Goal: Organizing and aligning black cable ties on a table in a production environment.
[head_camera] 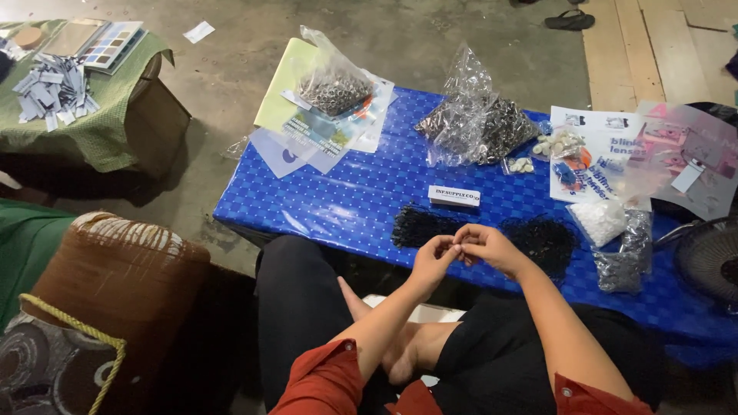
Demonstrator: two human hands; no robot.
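Note:
My left hand (434, 257) and my right hand (486, 246) meet fingertip to fingertip over the near edge of a low blue table (338, 204). They pinch something very small between them; I cannot tell what it is. Just beyond the hands lie two heaps of thin black cords, a bundle (419, 224) on the left and a pile (547, 238) on the right. A small white box (453, 195) sits behind the left bundle.
Clear bags of small metal parts (473, 127) (332, 88) stand at the table's back, with printed sheets (596, 150) and small bags (619, 246) at right. A fan (707, 261) is at far right, a brown stool (115, 269) at left, a green-covered box (100, 115) far left.

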